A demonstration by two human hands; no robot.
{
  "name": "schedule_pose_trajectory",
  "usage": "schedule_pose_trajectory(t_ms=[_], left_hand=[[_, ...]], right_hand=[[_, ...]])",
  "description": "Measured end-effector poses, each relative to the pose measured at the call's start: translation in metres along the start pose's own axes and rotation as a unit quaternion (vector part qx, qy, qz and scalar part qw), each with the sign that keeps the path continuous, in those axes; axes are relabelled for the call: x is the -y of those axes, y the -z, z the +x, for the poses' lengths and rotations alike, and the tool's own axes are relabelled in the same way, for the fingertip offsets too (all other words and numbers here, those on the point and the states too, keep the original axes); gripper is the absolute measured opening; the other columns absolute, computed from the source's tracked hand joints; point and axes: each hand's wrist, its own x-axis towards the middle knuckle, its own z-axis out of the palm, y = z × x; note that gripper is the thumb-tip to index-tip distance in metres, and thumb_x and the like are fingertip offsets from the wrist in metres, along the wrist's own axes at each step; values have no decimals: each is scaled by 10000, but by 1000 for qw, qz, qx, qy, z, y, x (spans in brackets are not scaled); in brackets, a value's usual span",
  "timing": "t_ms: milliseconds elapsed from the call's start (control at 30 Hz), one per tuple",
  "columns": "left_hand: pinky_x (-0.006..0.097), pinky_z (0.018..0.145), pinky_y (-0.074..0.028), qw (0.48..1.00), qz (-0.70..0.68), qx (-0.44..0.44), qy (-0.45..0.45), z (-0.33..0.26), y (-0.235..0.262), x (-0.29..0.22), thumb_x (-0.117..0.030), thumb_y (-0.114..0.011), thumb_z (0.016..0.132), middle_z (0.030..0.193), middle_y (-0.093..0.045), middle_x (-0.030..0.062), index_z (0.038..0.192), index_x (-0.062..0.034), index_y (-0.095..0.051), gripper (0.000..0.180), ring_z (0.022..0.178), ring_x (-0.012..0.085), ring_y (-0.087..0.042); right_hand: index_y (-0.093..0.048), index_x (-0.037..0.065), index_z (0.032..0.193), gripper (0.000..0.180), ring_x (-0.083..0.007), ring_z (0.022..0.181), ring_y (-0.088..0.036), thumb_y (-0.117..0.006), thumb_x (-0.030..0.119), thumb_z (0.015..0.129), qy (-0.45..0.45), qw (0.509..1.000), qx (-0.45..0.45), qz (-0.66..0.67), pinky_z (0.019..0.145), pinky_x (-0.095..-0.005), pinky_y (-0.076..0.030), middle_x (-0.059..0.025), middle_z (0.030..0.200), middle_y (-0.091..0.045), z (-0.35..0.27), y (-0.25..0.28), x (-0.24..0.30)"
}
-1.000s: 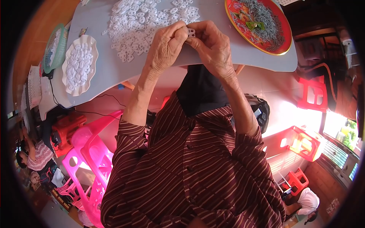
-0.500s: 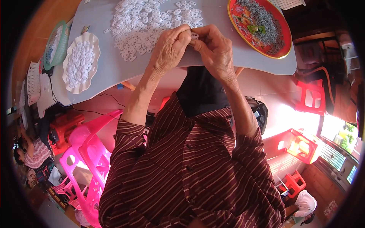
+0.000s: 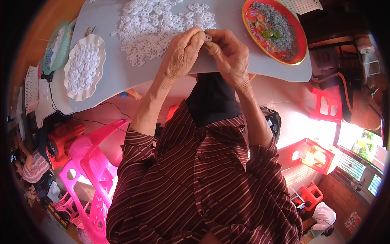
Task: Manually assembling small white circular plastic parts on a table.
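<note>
My left hand [image 3: 181, 55] and my right hand [image 3: 230, 55] meet above the near edge of a grey table [image 3: 113, 77]. Together their fingertips pinch one small white plastic piece [image 3: 208, 38]. Just beyond the hands lies a wide heap of the same small white pieces [image 3: 156, 24] spread over the tabletop. Both forearms come up from my striped dark red shirt.
A white scalloped dish [image 3: 83, 67] of white pieces sits at the table's left, beside a green mesh basket [image 3: 55, 46]. A red round tray [image 3: 274, 28] with small grey parts stands at the right. Pink plastic chairs [image 3: 91, 162] and red stools [image 3: 315, 154] crowd the floor.
Both hands stay joined on the small white piece, working it slightly between the fingertips. Their place in the picture shifts a little, mostly from head movement.
</note>
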Motion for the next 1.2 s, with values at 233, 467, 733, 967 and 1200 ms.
schedule_pose_trajectory(t_ms=[233,467,733,967,1200], left_hand=[[280,603,-411,998,-57,-22,-12,-12,2,-7,-177,-481,930,672,-510,57,907,-9,-526,176,631,121,-474],[241,579,-389,983,-178,-33,-14,-9,7,-5,-171,-508,918,678,-507,-9,865,-16,-541,167,637,65,-452],[223,519,-368,992,-96,-74,32,-11,8,-7,-153,-515,908,639,-480,-13,836,-14,-536,159,596,51,-446],[230,531,-398,994,-67,-85,3,-13,6,-9,-115,-513,901,639,-500,11,849,-7,-527,121,589,72,-472],[270,531,-431,993,-10,-107,-51,-12,4,-14,-45,-521,870,629,-519,76,854,-5,-515,44,567,140,-514]], right_hand=[[-560,-48,950,122,-90,694,-562,-572,58,889,-58,995,22,82,645,-231,-466,-53,783,-616,4,2,7],[-571,-52,974,141,-89,711,-549,-584,55,883,-93,988,61,104,671,-225,-462,-53,809,-614,9,3,11],[-589,-37,1040,201,-70,701,-545,-598,82,878,-119,986,78,90,649,-203,-449,-36,832,-629,8,3,2],[-589,-41,1050,209,-71,706,-546,-596,73,875,-119,986,79,88,663,-209,-456,-42,839,-632,6,4,6],[-595,-41,1022,185,-73,692,-542,-592,72,876,-108,988,80,81,655,-211,-457,-42,828,-631,6,4,7]])
